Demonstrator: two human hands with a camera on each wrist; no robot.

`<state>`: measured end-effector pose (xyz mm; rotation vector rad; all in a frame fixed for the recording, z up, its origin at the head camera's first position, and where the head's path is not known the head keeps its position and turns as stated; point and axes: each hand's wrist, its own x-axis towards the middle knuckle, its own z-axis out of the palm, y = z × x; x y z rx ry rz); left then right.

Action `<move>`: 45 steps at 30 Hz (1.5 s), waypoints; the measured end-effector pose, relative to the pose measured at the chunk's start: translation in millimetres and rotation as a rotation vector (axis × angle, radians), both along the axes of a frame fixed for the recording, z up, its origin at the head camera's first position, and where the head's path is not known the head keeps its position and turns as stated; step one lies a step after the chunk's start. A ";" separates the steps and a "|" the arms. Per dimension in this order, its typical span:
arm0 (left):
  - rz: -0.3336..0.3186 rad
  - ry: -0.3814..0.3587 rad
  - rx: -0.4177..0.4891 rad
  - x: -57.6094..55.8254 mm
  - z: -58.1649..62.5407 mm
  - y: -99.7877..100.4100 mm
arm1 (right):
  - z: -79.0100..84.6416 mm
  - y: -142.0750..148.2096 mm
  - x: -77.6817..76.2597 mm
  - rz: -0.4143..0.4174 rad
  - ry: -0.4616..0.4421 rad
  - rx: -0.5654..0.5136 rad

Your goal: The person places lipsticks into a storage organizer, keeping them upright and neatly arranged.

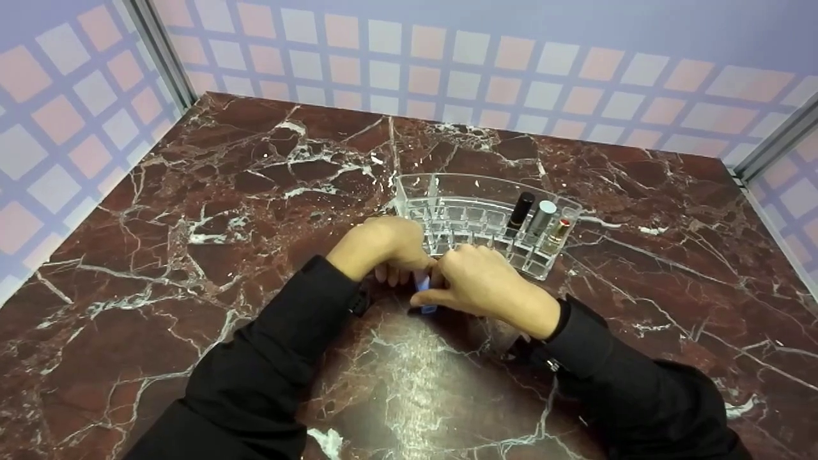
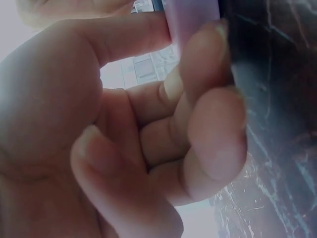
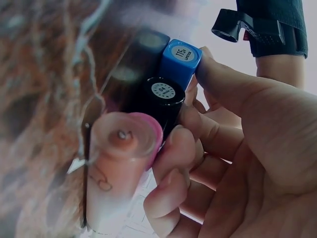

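A lipstick (image 1: 422,282) with a lilac upper part and blue base is between the two hands. My left hand (image 1: 390,246) pinches its lilac part between thumb and forefinger; the other fingers curl loosely. The right hand (image 1: 479,281) grips the blue end, thumb against its side; the blue base (image 3: 182,55) bears a round label. Beside it, in the right wrist view, lie a black lipstick (image 3: 161,94) with a round label and a clear pinkish tube (image 3: 116,163) with a pink part. The right fingertips are right at the black one.
Just beyond the hands stands a clear, curved, tiered organizer (image 1: 543,268). Its right end holds a black tube (image 1: 521,213), a silver-capped tube (image 1: 542,217) and a red-topped gold lipstick (image 1: 560,231). Dark red marbled tabletop (image 1: 211,287) runs back to tiled-pattern panels (image 1: 428,70).
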<state>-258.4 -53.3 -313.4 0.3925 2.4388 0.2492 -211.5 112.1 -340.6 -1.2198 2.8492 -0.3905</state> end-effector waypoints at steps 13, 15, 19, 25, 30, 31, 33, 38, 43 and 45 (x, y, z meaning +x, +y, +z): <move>0.007 0.046 -0.048 0.3 -3.1 2.4 | 1.9 -0.6 2.2 -0.005 -0.003 0.030; -0.001 0.055 -0.057 -0.3 -3.4 2.7 | 2.4 -0.8 2.5 -0.007 0.006 0.034; -0.004 0.046 -0.049 -1.3 -3.6 2.8 | 3.1 -1.1 3.1 -0.006 0.014 0.033; 0.033 0.037 0.009 -3.2 -3.4 2.1 | 3.0 -1.6 3.2 -0.027 0.026 0.051; 0.030 0.003 0.076 -4.4 -2.8 -1.5 | 2.5 -1.8 2.3 -0.026 0.010 0.056; 0.025 -0.003 0.088 -4.7 -2.4 -2.3 | 2.3 -1.9 1.9 -0.024 0.005 0.055; 0.022 -0.008 0.114 -5.1 -1.5 -3.6 | 2.4 -2.0 1.0 -0.025 -0.009 0.054; 0.007 0.020 0.149 -6.3 1.9 -4.9 | 3.0 -1.6 -1.3 -0.038 -0.049 0.051; -0.029 0.060 0.158 -7.0 4.5 -6.5 | 3.8 0.5 -2.8 -0.033 -0.081 0.036; -0.041 0.087 0.162 -6.8 6.1 -7.9 | 4.4 1.4 -3.3 -0.032 -0.087 0.030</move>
